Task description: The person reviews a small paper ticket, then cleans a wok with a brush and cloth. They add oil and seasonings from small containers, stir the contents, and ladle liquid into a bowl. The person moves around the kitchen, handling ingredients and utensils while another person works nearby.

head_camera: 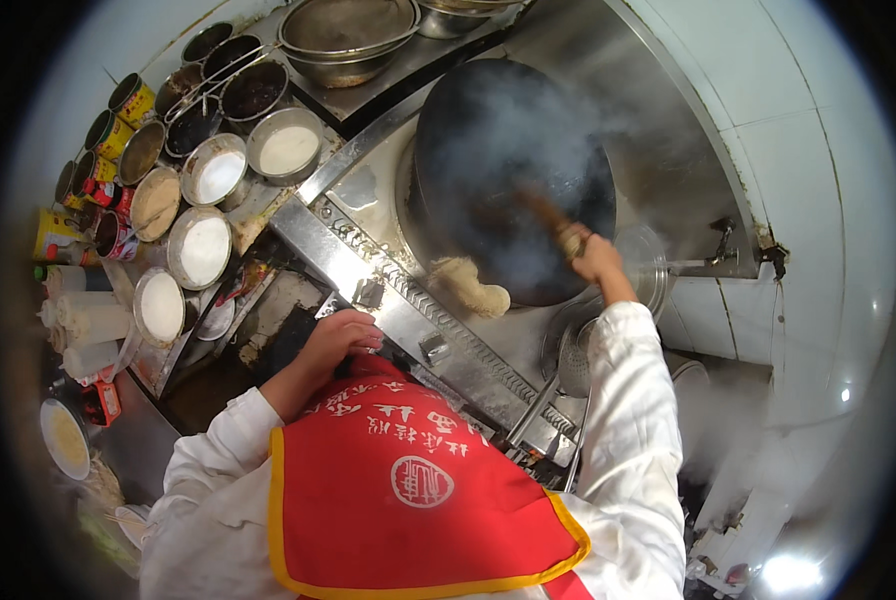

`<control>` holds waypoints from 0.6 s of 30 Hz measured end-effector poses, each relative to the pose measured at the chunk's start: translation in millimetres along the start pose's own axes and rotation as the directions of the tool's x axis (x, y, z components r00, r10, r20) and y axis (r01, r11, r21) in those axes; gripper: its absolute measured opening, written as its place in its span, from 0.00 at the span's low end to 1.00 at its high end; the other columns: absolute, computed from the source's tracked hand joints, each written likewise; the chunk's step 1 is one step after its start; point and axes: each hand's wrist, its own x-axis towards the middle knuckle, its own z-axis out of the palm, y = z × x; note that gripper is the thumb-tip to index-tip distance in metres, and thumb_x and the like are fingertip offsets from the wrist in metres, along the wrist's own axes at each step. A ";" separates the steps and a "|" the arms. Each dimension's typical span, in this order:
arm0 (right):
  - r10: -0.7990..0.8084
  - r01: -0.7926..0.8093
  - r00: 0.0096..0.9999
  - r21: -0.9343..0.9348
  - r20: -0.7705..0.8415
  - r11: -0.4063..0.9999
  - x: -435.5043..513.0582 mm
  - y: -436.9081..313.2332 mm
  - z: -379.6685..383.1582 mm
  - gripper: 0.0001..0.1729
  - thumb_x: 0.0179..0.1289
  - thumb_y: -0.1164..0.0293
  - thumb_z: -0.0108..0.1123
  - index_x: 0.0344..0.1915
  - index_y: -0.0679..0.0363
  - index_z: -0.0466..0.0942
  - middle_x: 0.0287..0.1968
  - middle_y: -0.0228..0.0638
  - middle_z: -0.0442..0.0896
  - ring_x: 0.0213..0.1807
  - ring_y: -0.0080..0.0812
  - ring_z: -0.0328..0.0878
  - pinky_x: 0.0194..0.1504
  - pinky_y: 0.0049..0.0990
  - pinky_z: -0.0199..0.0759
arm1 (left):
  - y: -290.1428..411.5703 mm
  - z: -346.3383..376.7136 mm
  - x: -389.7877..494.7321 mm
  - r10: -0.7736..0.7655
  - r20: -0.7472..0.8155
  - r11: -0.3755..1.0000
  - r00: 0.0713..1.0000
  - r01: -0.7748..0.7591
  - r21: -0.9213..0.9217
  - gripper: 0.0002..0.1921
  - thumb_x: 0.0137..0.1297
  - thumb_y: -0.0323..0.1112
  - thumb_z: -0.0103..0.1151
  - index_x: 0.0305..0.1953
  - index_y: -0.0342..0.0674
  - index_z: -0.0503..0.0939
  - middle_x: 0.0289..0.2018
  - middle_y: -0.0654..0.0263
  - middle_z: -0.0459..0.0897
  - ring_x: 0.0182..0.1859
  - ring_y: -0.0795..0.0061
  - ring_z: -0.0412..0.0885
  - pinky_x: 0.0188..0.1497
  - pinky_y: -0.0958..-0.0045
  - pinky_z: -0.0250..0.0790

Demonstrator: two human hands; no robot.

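Observation:
A large dark wok (455,217) sits on the steel stove, with steam or smoke over it. My right hand (596,259) grips the bound end of a brush or whisk (560,225), whose blurred far end reaches into the wok. A crumpled beige cloth (469,287) lies on the stove beside the wok's near rim. My left hand (346,335) is at the stove's front edge, near a metal knob or fitting (369,293); its fingers are bent, and whether it holds the edge cannot be told.
Seasoning bowls (200,247), metal pots (255,90) and yellow cans (134,101) crowd the left. Stacked steel basins (346,37) stand behind. A perforated ladle (574,360) lies by my right sleeve. A tap (722,240) projects from the right wall.

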 end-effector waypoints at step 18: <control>0.554 -0.114 0.649 0.654 -0.521 0.748 -32.2 65.2 105.9 0.45 0.61 0.56 0.62 0.73 0.58 0.54 0.43 0.55 0.83 0.42 0.54 0.83 0.46 0.44 0.76 | 31.0 66.5 18.1 0.449 0.284 0.701 0.847 -0.531 0.476 0.15 0.65 0.22 0.54 0.53 0.30 0.74 0.46 0.59 0.83 0.46 0.75 0.82 0.53 0.75 0.71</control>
